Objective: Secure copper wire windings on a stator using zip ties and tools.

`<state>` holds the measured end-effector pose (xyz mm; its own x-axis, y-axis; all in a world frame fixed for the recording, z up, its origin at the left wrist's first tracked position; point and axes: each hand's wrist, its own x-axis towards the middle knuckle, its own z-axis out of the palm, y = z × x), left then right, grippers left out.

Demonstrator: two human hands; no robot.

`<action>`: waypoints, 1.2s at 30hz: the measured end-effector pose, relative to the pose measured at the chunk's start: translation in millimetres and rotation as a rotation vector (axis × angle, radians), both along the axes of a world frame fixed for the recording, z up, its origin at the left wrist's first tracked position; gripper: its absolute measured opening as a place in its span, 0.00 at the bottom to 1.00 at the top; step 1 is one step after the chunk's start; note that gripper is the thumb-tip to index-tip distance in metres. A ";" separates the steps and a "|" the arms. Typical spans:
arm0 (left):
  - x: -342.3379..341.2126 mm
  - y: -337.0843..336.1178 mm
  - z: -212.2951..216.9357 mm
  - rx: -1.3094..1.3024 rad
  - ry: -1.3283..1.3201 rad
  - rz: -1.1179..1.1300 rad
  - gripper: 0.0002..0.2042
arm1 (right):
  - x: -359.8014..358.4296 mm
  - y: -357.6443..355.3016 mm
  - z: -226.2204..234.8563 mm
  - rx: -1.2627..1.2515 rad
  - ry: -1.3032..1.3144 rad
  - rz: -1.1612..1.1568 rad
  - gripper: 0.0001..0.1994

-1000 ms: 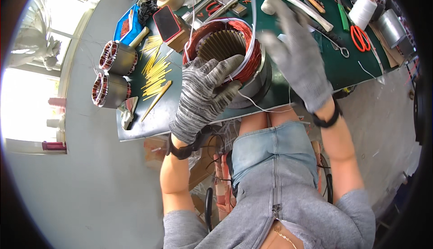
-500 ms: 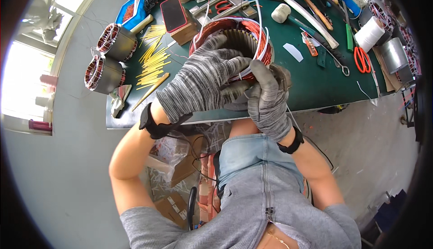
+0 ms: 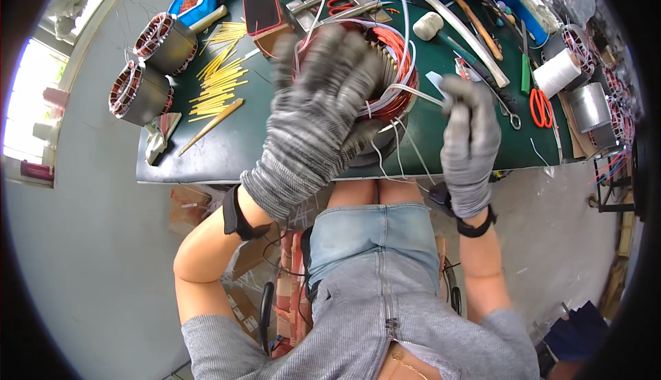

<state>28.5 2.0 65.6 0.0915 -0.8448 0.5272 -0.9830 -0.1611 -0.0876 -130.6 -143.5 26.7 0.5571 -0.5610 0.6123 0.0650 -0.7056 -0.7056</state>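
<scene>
Two gloved hands are at the wound stator, which sits on the green-topped bench close to your edge of it, just in front of you. Your left hand lies across its near left side, the fingers a little apart and blurred; you cannot be seen to clamp anything with them, though the palm hides much of the rim. Your right hand is off to the right, its fingers together and bent, seemingly pinching the white cord that runs out from the coils. Expect the piece to be heavy and rigid for its size, likely to sit firmly under a light pull, while the bundled wire gives slightly and its coating could scratch. If you need to turn it, take the solid outer body below the wire rather than the windings. The cord looks thin, limp and light; pinch it near where it leaves the bundle, since knit gloves may slip or snag on it. Mind the pale tube arching above, which seems springy and easily caught.
</scene>
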 end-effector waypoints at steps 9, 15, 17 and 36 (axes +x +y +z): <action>15.5 8.0 -8.4 0.083 0.210 -0.230 0.23 | -62.0 1.0 20.0 -0.596 0.287 0.124 0.16; 14.8 7.2 -3.1 0.044 0.243 -0.267 0.22 | -231.2 0.5 -114.1 -0.108 0.583 0.062 0.12; 11.3 1.5 -4.2 0.053 0.244 -0.274 0.22 | -315.6 -4.1 -243.7 -0.061 1.160 -0.039 0.15; 41.6 1.4 -3.8 0.010 0.249 -0.349 0.18 | -63.5 33.3 -76.2 0.645 0.545 0.386 0.24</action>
<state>70.1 3.4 61.9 -0.0772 -0.8525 0.5169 -0.9698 0.1846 0.1596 -194.1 -110.2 -49.5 0.8952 -0.4177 -0.1552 -0.2426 -0.1648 -0.9560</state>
